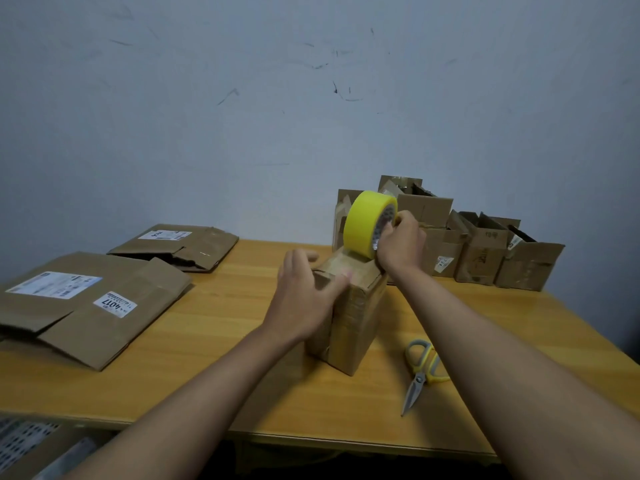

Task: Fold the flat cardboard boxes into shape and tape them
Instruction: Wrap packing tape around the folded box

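From the head camera, a folded cardboard box (349, 317) stood upright near the middle of the wooden table (214, 334), its top flaps shut. The left hand (304, 299) lay against the box's near left side and top edge, its fingers (341, 275) straight and pressing on the cardboard, slightly blurred. The right hand (401, 244) gripped a yellow tape roll (367, 225), fingers curled into its core, and the roll stood on edge touching the far end of the box's top. A pair of scissors (422, 372) with grey and yellow handles lay on the table just right of the box, partly under the right forearm. To the left lay a large flat box (86, 306) bearing white labels, and behind it a second flat box (180, 245), near the wall. Along the wall at the far right stood a row of folded boxes (481, 251), several with their top flaps standing open.
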